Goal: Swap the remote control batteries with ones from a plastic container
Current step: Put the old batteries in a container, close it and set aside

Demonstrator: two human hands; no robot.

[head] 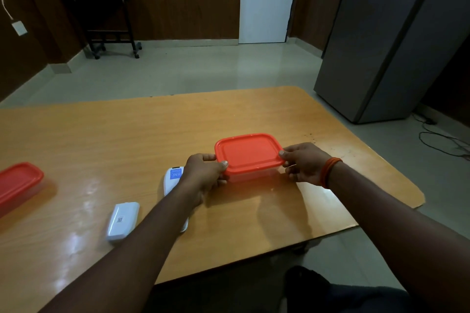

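Head view: both hands, left hand and right hand, grip lidded plastic container.

Remote: mid-body hidden under left forearm. Second red-lidded container: cut off by left edge. Clear tub under orange lid: contents unreadable. Label print too small.

container lid: orange-red
tabletop: light wood grain
remote control: white, blue label
battery cover: white
wrist bands: orange
door: white
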